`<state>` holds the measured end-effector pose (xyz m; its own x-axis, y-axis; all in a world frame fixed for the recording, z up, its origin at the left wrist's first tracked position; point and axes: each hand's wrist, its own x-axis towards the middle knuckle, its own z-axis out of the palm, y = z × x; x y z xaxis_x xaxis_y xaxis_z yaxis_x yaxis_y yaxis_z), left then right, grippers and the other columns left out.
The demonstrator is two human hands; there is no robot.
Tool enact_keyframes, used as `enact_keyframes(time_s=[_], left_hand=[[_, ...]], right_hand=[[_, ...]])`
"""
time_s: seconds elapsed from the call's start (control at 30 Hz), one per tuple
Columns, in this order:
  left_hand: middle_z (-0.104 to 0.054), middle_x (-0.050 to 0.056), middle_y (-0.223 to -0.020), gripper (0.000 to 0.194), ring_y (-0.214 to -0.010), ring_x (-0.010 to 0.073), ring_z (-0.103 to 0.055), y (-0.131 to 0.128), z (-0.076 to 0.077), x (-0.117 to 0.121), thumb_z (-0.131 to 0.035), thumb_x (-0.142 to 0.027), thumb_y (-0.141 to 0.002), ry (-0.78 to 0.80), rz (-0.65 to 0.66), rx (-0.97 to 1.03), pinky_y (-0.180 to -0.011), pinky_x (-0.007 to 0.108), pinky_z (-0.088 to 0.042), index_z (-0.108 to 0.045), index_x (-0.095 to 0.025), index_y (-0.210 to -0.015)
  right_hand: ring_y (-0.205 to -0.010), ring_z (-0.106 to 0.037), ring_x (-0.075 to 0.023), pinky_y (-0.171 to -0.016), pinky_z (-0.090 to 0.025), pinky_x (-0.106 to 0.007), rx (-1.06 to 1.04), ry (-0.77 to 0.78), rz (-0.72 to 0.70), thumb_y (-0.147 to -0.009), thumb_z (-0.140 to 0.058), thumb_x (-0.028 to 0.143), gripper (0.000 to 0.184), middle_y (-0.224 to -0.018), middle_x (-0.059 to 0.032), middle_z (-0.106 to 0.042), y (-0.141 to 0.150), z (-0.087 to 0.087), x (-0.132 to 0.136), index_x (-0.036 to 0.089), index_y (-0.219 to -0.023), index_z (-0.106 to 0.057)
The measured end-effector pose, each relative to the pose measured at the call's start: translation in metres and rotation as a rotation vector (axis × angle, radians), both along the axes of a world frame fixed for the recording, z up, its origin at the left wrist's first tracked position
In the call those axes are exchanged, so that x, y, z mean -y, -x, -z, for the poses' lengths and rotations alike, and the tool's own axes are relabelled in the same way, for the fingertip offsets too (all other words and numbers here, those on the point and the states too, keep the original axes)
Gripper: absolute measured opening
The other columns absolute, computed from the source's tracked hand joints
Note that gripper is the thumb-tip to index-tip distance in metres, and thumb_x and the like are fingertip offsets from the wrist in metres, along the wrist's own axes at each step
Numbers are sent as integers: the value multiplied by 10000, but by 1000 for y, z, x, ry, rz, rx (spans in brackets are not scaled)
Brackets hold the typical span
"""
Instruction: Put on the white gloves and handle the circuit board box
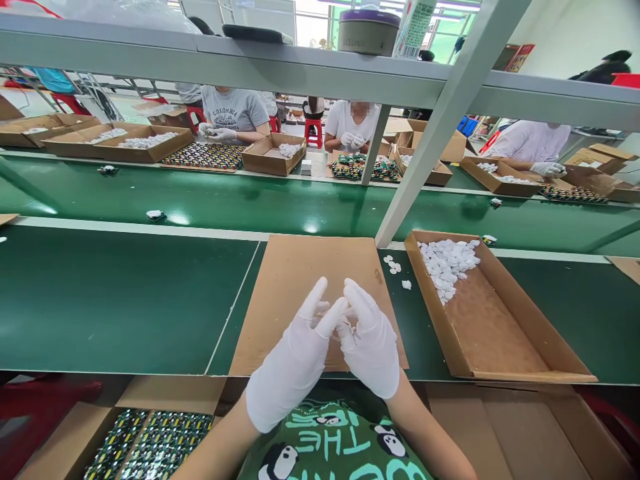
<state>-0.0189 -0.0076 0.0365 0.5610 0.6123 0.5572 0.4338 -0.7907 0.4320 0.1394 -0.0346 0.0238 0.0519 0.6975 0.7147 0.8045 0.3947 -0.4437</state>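
Both hands wear white gloves and meet above a flat brown cardboard sheet [320,260] on the green bench. My left hand [300,347] has its forefinger and thumb stretched out and apart. Close against it, my right hand [373,337] extends its forefinger toward the left fingertips. The inner fingers of the two hands overlap and partly hide one another. I see no object between them. To the right of the sheet, several small white pieces [395,267] lie loose on the bench. Farther right, an open cardboard box [510,313] holds a heap of white pieces [447,263] at its far end.
Below the bench at left, a carton holds rows of circuit boards [165,440]. An empty-looking carton [520,427] sits low at right. A slanted white post [430,153] rises beyond the sheet. Past the green conveyor belt [225,200], gloved people work beside boxes.
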Motion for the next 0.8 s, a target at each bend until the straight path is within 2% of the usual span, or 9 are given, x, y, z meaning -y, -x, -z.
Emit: enact_keyframes(time_s=[0.13,0.23,0.37,0.43,0.53,0.6,0.67,0.73,0.8], left_hand=[[-250,195,-1655,832,-1098,231,-680,0,-3,-5,-427,37,-932,-32,41,59,-905,425,-619,-184,-385,-1607],[-256,189,-1645,812,-1085,240,-679,3,-4,-6,-451,26,-927,-16,21,61,-871,436,-629,-232,-397,-1585],[-278,162,-1637,736,-1133,244,-664,7,-6,-3,-509,-4,-929,53,-17,131,-943,468,-608,-338,-385,-1535],[-306,121,-1634,658,-1166,241,-652,7,-6,-1,-551,-39,-933,150,-47,234,-978,461,-599,-423,-382,-1480],[-335,63,-1631,554,-1154,221,-651,4,-11,-1,-616,-108,-932,380,-77,472,-874,372,-644,-518,-386,-1401],[-351,35,-1630,518,-1123,196,-652,3,-20,-2,-674,-143,-910,513,-112,655,-797,298,-652,-565,-381,-1357],[-379,10,-1621,493,-1105,183,-648,4,-34,-3,-741,-178,-867,614,-169,822,-765,258,-650,-618,-372,-1303],[-482,23,-1551,508,-1036,183,-662,10,-51,-1,-798,-213,-817,695,-221,950,-698,241,-654,-655,-359,-1282],[-639,71,-1362,557,-838,169,-679,20,-67,5,-826,-252,-789,719,-217,1013,-566,244,-641,-658,-346,-1312]], right_hand=[[-1291,-632,-247,-1041,-592,-459,9,6,-11,-1001,-544,188,608,-1416,-113,-629,0,1,-2,290,-1561,-332],[-1314,-614,-239,-1018,-604,-416,-23,-3,-17,-989,-552,169,625,-1427,-107,-619,1,2,-2,299,-1561,-338],[-1318,-608,-237,-979,-619,-395,-78,15,-19,-986,-547,155,625,-1458,-95,-594,2,3,-2,319,-1554,-345],[-1236,-661,-231,-932,-635,-382,-104,43,-14,-989,-544,157,616,-1479,-93,-576,2,3,-1,325,-1549,-349],[-915,-750,-184,-831,-653,-375,-160,96,-22,-994,-548,180,562,-1506,-111,-547,-2,4,-1,323,-1516,-400],[-774,-741,-163,-803,-656,-394,-230,132,-17,-989,-560,218,509,-1490,-123,-558,-7,4,-1,312,-1480,-459],[-742,-742,-170,-785,-661,-400,-336,184,4,-984,-574,269,509,-1379,-125,-639,-12,5,-1,296,-1482,-470],[-738,-749,-186,-750,-671,-390,-452,229,12,-990,-571,311,552,-1175,-105,-721,-19,4,1,275,-1522,-428],[-708,-745,-194,-703,-676,-376,-533,230,14,-1001,-560,343,568,-975,-69,-735,-26,4,2,252,-1540,-406]])
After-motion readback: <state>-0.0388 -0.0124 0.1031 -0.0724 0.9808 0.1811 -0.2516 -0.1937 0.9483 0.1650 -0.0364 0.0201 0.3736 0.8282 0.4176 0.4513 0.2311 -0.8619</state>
